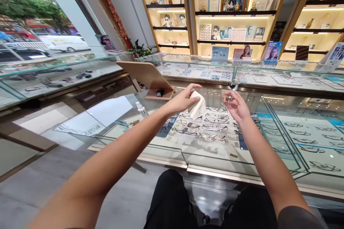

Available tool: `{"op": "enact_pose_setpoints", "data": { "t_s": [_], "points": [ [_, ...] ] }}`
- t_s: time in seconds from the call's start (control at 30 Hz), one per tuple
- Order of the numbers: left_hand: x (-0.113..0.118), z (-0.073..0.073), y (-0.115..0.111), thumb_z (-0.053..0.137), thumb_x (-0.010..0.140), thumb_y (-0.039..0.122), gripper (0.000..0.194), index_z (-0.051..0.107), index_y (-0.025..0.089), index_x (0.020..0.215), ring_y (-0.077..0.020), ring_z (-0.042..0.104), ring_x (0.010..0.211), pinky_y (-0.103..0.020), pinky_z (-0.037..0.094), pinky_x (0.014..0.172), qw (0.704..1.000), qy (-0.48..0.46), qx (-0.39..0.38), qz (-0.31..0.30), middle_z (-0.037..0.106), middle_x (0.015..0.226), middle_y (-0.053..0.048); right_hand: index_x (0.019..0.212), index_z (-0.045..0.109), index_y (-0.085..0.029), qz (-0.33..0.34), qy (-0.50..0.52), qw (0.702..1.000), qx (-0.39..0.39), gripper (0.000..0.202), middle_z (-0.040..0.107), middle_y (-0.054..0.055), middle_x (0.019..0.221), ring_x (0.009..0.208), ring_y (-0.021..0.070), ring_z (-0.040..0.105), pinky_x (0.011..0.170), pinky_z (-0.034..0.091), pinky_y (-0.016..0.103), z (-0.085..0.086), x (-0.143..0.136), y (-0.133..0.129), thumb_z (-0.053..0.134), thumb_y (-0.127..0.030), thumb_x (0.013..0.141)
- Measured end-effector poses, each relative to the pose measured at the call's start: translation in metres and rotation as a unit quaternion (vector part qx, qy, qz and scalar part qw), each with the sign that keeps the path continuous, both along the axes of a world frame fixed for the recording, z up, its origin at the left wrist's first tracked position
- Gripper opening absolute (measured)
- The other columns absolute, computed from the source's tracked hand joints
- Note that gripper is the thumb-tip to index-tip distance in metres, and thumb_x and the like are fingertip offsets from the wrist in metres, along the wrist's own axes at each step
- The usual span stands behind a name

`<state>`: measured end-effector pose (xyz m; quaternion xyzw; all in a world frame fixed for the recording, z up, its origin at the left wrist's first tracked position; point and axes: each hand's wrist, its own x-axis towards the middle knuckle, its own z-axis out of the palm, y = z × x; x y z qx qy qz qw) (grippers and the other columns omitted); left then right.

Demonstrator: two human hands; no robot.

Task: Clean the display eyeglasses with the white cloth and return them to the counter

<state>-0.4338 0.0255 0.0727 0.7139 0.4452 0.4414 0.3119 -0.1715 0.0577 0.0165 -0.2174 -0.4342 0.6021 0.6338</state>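
A white cloth (198, 109) hangs from my left hand (185, 99), pinched between thumb and fingers over the glass counter (161, 152). To its right, my right hand (238, 106) is closed on a pair of glasses (234, 85) and holds them up above the counter. One dark reflective lens shows at the top; the rest is small and partly hidden by the fingers. Cloth and glasses are apart. Under the glass beneath my hands lie rows of spectacle frames (215, 127).
A small white spray bottle (141, 109) stands left of my left forearm. Behind it are a wooden-backed tabletop stand (146, 75) and a small black object (159, 93). More glass display cases (317, 143) adjoin on the right; another case (53, 75) runs along the window.
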Motion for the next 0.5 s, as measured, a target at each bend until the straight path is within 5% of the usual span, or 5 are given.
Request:
{"op": "enact_pose_setpoints", "data": {
  "t_s": [0.13, 0.27, 0.4, 0.5],
  "points": [
    [-0.013, -0.008, -0.016, 0.089, 0.077, 0.035, 0.057, 0.068, 0.020, 0.128, -0.0197, 0.067, 0.066, -0.033, 0.052, 0.061, 0.974, -0.068, -0.206, -0.057, 0.072, 0.082, -0.006, 0.087, 0.068, -0.027, -0.002, -0.006, 1.000, 0.002, 0.037, 0.080, -0.002, 0.097, 0.086, 0.0146, 0.075, 0.075, 0.065, 0.028, 0.000, 0.003, 0.002, 0.095, -0.045, 0.069],
    [-0.023, -0.019, -0.026, 0.095, 0.069, 0.035, 0.035, 0.077, 0.018, 0.094, -0.0181, 0.068, 0.064, -0.030, 0.051, 0.057, 0.961, -0.081, -0.263, -0.040, 0.075, 0.079, -0.009, 0.086, 0.069, -0.027, -0.007, 0.000, 1.000, 0.010, 0.037, 0.080, -0.005, 0.094, 0.085, 0.0123, 0.074, 0.075, 0.064, 0.025, 0.002, 0.008, 0.006, 0.096, -0.044, 0.067],
    [-0.029, -0.029, -0.031, 0.101, 0.059, 0.034, 0.046, 0.081, 0.017, 0.098, -0.0186, 0.072, 0.071, -0.030, 0.058, 0.062, 0.928, -0.158, -0.330, -0.067, 0.079, 0.089, -0.012, 0.087, 0.069, -0.028, -0.006, 0.009, 1.000, 0.019, 0.035, 0.080, -0.005, 0.093, 0.085, 0.0122, 0.074, 0.073, 0.063, 0.025, 0.006, 0.013, 0.008, 0.096, -0.042, 0.068],
    [-0.030, -0.039, -0.035, 0.105, 0.049, 0.029, 0.056, 0.080, 0.016, 0.098, -0.0180, 0.072, 0.072, -0.028, 0.058, 0.063, 0.907, -0.225, -0.354, -0.029, 0.079, 0.091, -0.012, 0.086, 0.070, -0.028, -0.002, 0.019, 1.000, 0.020, 0.036, 0.080, -0.005, 0.093, 0.084, 0.0122, 0.073, 0.072, 0.063, 0.025, 0.008, 0.015, 0.006, 0.097, -0.041, 0.067]
  ]
}}
